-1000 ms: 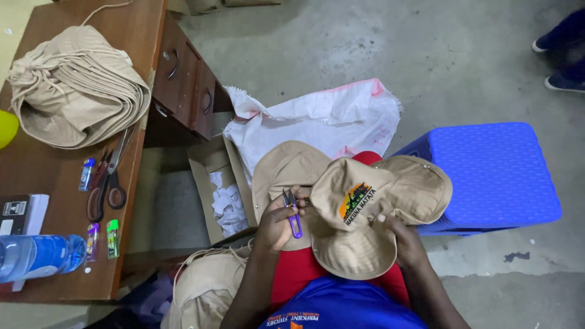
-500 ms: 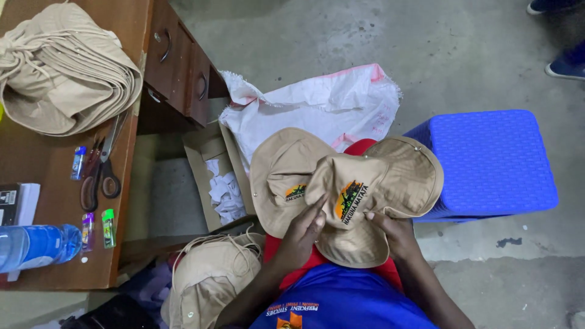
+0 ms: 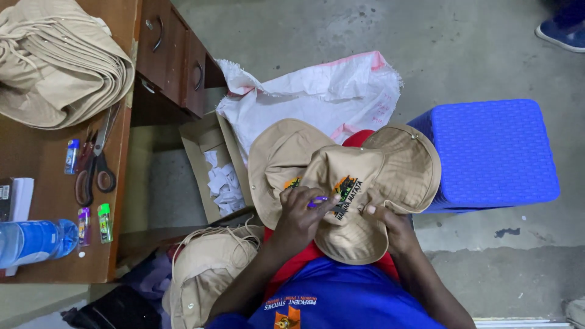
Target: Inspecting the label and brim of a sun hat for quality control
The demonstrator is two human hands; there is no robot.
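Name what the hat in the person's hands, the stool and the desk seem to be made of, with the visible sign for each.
Hat: likely matte tan cotton-type cloth; its brim bends softly and shows stitching.
Stool: probably moulded blue plastic; even colour, woven-pattern surface.
Desk: looks like brown wood or veneer with a slight sheen; drawer fronts carry metal-looking handles.

Blue shirt [image 3: 341,301] with small orange-and-white chest print, red garment [image 3: 298,259] beneath, bare forearms.
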